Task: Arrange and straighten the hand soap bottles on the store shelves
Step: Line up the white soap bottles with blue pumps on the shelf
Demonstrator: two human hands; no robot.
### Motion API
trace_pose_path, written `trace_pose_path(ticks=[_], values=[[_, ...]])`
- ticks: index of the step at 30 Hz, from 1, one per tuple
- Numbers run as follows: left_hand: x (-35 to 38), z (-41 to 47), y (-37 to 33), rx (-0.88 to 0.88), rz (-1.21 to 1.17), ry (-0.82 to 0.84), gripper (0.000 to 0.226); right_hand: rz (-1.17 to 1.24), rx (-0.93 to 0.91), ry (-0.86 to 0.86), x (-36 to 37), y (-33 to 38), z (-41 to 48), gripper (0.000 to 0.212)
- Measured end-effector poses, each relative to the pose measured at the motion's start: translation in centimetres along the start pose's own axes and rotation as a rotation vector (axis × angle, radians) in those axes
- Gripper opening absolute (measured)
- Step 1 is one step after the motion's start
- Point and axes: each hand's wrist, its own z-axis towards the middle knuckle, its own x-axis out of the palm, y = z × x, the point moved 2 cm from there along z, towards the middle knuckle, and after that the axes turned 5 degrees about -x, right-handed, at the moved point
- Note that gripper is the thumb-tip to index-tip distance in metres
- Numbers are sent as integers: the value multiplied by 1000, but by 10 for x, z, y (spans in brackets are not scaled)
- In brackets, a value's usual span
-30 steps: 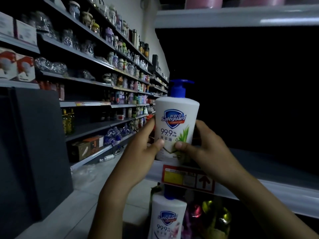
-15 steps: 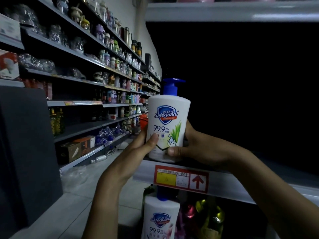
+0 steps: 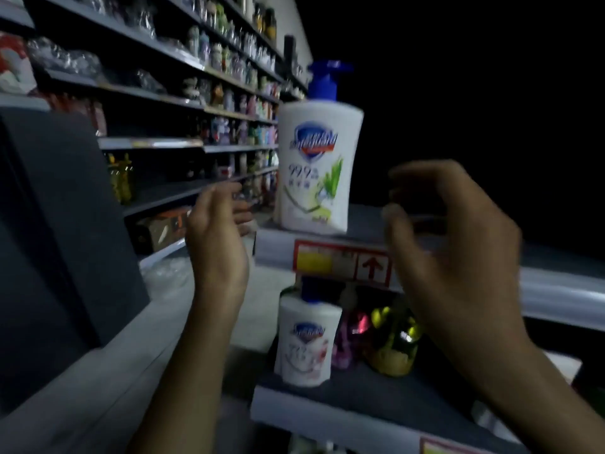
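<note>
Soap bottles (image 3: 316, 168), two upright, left hand (image 3: 216, 237), right hand (image 3: 458, 257) empty

Really dim shot overall. Far right, behind the soap bottle (image 3: 319, 168), is just solid black, zero detail. That white bottle is the brightest thing here, but its label is smeared by motion blur. The left hand (image 3: 217, 231) and right hand (image 3: 455, 244) are soft and streaky too. The aisle shelves (image 3: 150, 143) on the left bow from wide-angle distortion, and the shiny packets (image 3: 396, 335) below catch small glare spots.
</note>
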Motion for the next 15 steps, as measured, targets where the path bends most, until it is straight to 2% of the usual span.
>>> trace_pose_path(ticks=[1,3,5,7,9,11,13,15], values=[[-13,-9,12,-21,85,-44,22,55,-3,6,-2,4,-26,18],[-39,-34,46,-152,290,50,22,132,77,117,10,-1,-78,10],[-59,-63,88,-418,550,308,25,192,240,226,32,-18,-124,20],[-65,-76,117,-493,808,580,48,182,406,340,57,-43,-153,31],[-58,-80,128,-498,801,689,57,169,519,450,81,-61,-166,36],[-50,-80,134,-493,719,754,49,245,579,464,98,-69,-165,46],[-45,-80,139,-466,707,792,41,289,558,444,111,-69,-163,47],[-41,-78,139,-386,737,740,34,279,507,425,119,-66,-163,45]])
